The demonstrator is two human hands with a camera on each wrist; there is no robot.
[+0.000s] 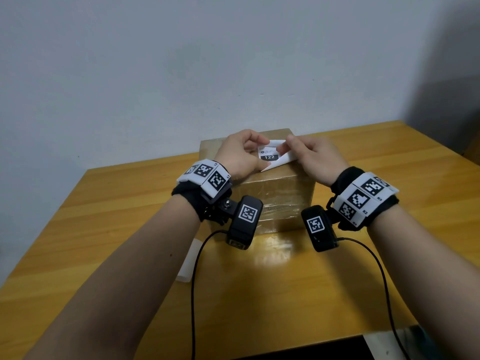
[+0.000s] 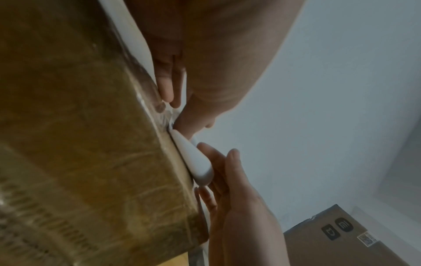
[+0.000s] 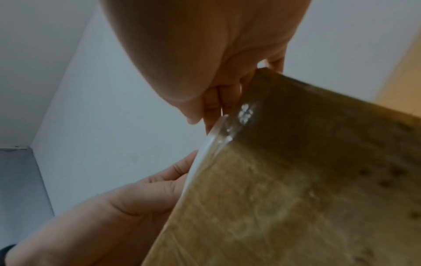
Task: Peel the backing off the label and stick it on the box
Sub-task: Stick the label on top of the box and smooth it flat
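Peeling step: left hand (image 1: 240, 152) pinches label (image 1: 270, 155), right hand (image 1: 310, 154) pinches backing (image 1: 281, 158) at 3 o'clock above box (image 1: 280, 193). Next: pull apart.

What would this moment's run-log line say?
stage: peeling | left hand: pinches label | right hand: pinches its corner | label: over box top

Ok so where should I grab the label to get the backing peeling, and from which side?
Probably the far corner of the label, coming from the right. That corner already curls up off the box, where the right hand pinches it, so an edge is free there. The left hand pinches the left edge, steadying the sheet while you pull toward yourself.
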